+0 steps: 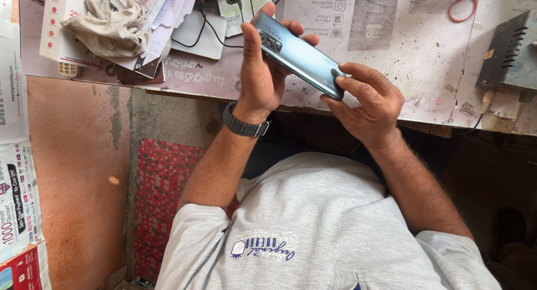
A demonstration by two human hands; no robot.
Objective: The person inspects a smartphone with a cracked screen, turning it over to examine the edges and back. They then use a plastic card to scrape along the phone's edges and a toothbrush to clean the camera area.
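Note:
A blue-grey smartphone with its glossy back and camera block facing up is held between both hands, over the near edge of the worktop. My left hand, with a dark watch on its wrist, grips the phone's camera end, thumb along one long edge and fingers wrapped behind. My right hand pinches the opposite end, fingertips on the back cover near the corner.
The worktop is covered with worn printed cardboard. A crumpled beige cloth lies on papers at the far left, with a black cable beside it. A red rubber band and a grey box-shaped device sit at the right.

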